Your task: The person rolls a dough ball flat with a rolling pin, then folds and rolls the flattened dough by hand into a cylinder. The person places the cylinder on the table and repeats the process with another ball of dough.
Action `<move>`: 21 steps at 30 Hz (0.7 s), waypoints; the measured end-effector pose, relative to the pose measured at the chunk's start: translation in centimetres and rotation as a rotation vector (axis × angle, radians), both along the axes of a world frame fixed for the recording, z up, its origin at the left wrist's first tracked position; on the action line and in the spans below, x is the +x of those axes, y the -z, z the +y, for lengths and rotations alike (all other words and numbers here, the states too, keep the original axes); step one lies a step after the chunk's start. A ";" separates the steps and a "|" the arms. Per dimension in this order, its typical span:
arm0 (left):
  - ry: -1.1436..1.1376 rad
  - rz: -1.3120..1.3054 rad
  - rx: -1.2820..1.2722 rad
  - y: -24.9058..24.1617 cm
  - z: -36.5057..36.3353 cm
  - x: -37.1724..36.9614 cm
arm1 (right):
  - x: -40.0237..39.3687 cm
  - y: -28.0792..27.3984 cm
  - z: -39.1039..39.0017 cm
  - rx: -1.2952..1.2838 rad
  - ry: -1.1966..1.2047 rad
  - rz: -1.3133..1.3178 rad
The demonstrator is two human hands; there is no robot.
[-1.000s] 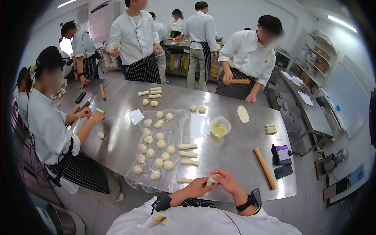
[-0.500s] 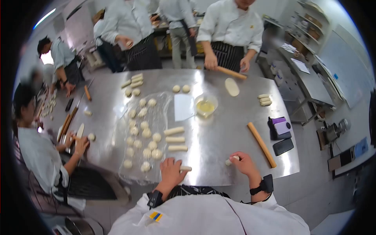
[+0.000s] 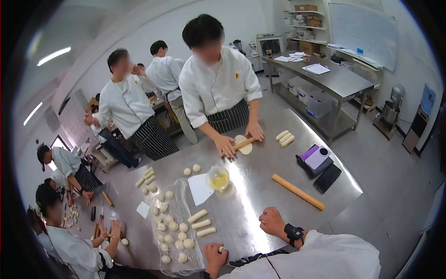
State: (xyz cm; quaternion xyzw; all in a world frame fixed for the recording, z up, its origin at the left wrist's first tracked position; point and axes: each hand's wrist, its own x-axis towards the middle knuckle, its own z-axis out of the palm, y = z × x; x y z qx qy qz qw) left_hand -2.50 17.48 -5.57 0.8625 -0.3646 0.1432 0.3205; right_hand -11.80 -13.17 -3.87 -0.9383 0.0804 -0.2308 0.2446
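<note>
At the near edge of the steel table my left hand (image 3: 215,255) is curled closed around a piece of dough (image 3: 220,249), and only a small pale end of it shows. My right hand (image 3: 272,220) rests on the table to the right, fingers folded in; what lies inside them is mostly hidden. Beyond my left hand lie three dough logs (image 3: 203,223) side by side. Several round dough pieces (image 3: 179,244) sit on a plastic sheet (image 3: 181,200) to their left. Right of my right hand is a wooden rolling pin (image 3: 298,191).
A bowl of yellow liquid (image 3: 218,178) stands beside a white sheet (image 3: 200,189). Phones (image 3: 327,178) lie at the right. Across the table a person rolls a flat dough piece (image 3: 243,145) with a pin. Another person's hands (image 3: 110,231) work at the left.
The view has tilted up and turned. The dough under my left hand is now mostly covered by curled fingers. My right hand's fingers have closed further. The person opposite now rolls the flat dough.
</note>
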 end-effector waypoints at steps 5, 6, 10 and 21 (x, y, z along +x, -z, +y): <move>-0.038 0.212 -0.203 5.9 2.0 3.1 | -1.3 0.4 -2.6 0.069 -0.318 0.024; -0.103 0.345 -0.327 6.3 2.2 3.5 | -1.8 0.1 -2.5 0.024 -0.525 0.046; -0.047 0.324 -0.314 5.3 2.4 2.5 | -2.2 0.1 -0.3 -0.101 -0.568 -0.006; -0.139 0.086 0.027 1.5 1.9 0.8 | -2.1 1.4 -4.2 0.056 -0.505 -0.024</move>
